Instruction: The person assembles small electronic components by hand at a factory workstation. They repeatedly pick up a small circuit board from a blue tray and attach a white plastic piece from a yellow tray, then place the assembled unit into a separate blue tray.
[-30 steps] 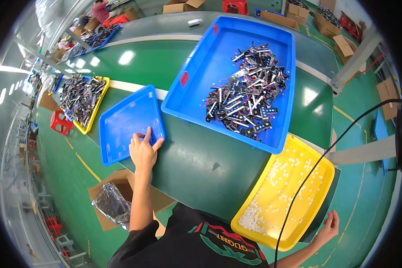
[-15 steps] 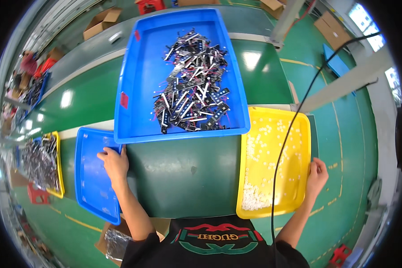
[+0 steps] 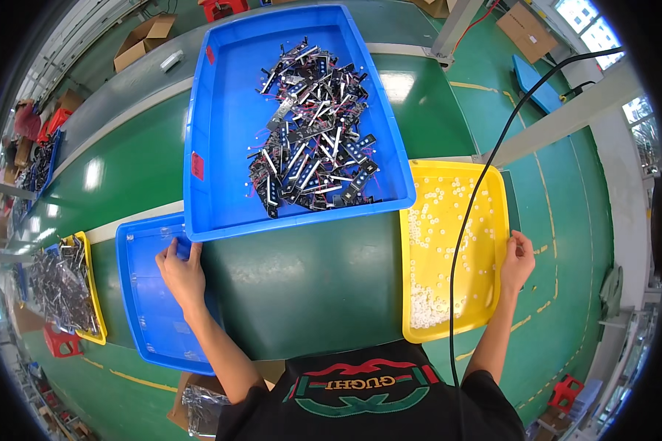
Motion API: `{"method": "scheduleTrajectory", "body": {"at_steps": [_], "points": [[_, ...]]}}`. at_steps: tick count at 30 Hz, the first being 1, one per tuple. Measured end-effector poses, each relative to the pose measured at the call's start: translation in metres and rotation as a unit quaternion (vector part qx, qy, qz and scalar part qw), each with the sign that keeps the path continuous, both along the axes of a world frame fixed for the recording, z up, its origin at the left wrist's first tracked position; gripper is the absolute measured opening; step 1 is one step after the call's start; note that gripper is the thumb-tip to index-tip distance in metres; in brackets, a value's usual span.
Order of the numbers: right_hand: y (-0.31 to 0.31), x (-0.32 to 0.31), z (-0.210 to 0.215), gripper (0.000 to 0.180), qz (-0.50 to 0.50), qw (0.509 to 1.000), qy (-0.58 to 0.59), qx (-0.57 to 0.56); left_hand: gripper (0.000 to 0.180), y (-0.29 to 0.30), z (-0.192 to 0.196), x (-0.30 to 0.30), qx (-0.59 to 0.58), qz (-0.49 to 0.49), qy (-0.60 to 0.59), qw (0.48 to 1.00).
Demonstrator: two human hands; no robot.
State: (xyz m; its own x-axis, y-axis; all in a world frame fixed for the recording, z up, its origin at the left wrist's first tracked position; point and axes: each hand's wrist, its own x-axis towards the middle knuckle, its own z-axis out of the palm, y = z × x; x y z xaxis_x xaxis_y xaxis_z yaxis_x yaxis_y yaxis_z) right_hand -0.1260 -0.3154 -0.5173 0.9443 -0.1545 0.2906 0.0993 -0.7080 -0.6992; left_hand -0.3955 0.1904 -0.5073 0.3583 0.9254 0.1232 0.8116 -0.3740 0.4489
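Note:
My left hand [image 3: 182, 278] is at the right rim of a small blue tray [image 3: 151, 294], thumb and fingers closed over the edge. A few small clear pieces lie in that tray. My right hand [image 3: 518, 261] is curled at the right rim of a yellow tray [image 3: 460, 294]. Many small white ring-like pieces [image 3: 428, 310] lie in it, heaped densest at the near left corner. Between and beyond both hands stands a large blue tray [image 3: 235, 117], holding a pile of black strip-shaped parts [image 3: 312, 140] with white strips and thin red wires.
The dark green tabletop [image 3: 301, 287] lies between the trays. A black cable [image 3: 457, 264] hangs across the yellow tray. At the left is another yellow tray [image 3: 94, 294] of dark, bagged parts. A slanted metal post [image 3: 566, 125] stands at the right. Below the table is an open carton [image 3: 180, 411].
The view has shifted slightly. The yellow tray's near end has swung right and away from me, with my right hand at its rim. The small blue tray has turned a little beside my left hand.

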Motion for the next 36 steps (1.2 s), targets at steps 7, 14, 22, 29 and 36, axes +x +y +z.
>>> {"method": "scheduleTrajectory", "body": {"at_steps": [7,14,22,29,36], "points": [[0.004,-0.008,0.003,0.016,-0.024,0.999,0.016,0.016,0.037,-0.042,0.054,0.026,0.139,-0.011,-0.121,0.983],[0.006,-0.009,0.009,0.011,0.043,0.985,-0.129,-0.105,0.032,-0.074,0.05,0.131,0.011,-0.363,-0.123,0.924],[0.017,-0.097,0.072,0.015,0.229,0.954,0.188,-0.055,0.035,-0.06,0.04,0.16,-0.124,-0.357,-0.088,0.922],[-0.005,-0.142,0.064,0.016,0.515,0.727,0.435,0.127,0.027,-0.065,0.054,0.167,-0.041,-0.439,-0.02,0.898],[0.075,-0.146,0.053,0.011,0.567,0.614,0.375,0.402,0.022,-0.063,0.066,0.163,-0.137,-0.358,-0.262,0.886]]}}
